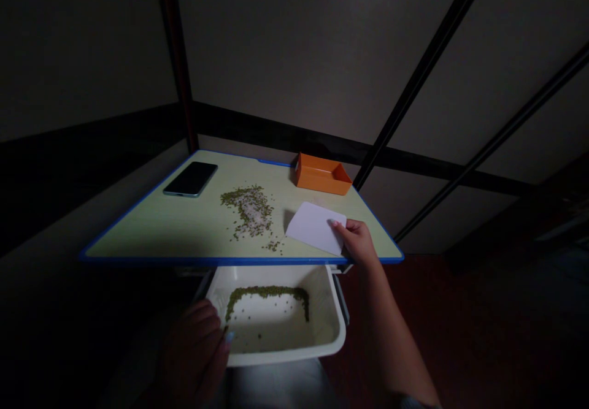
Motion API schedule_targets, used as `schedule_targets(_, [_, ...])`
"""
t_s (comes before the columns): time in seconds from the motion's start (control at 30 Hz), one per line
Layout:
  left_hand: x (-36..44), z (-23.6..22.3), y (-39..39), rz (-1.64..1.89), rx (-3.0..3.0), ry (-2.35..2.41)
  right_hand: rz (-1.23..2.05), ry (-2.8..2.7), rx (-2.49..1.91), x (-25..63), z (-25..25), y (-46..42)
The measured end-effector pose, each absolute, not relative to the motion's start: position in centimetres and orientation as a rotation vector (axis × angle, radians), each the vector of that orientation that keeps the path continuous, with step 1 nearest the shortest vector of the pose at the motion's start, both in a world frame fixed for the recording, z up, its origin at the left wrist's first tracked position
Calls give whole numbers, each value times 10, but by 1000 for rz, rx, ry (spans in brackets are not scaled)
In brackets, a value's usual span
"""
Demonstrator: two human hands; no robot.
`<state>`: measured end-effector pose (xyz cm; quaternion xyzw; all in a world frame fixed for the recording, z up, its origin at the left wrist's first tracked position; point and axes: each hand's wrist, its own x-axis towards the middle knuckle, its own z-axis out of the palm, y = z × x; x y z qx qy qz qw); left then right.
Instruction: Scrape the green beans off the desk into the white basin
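My right hand (360, 242) pinches a white card (313, 228) by its right edge, thumb on top, just above the table near its front edge. Left of the card, small green beans mixed with pale grains (253, 210) lie scattered in a loose patch. Below the table edge a white drawer (285, 358) is pulled out, with green beans (271, 290) lined along its back and sides and a few loose on its floor. My left hand (197, 341), in shadow, is closed around the drawer's left rim, its thumb toward the inside.
A dark-screened phone (191, 179) lies at the table's back left. An orange open box (323, 175) stands at the back right. The pale table (151, 231) has a blue edge. Panelled walls (285, 47) rise behind it; the room is dim.
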<state>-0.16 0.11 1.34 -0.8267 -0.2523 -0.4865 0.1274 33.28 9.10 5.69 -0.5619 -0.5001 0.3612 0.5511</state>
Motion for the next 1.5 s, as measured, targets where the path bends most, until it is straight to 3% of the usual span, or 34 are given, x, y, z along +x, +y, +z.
schedule_targets(1.5, [-3, 8, 1, -1395, -2411, -729, 855, -1242, -1294, 336, 54, 90])
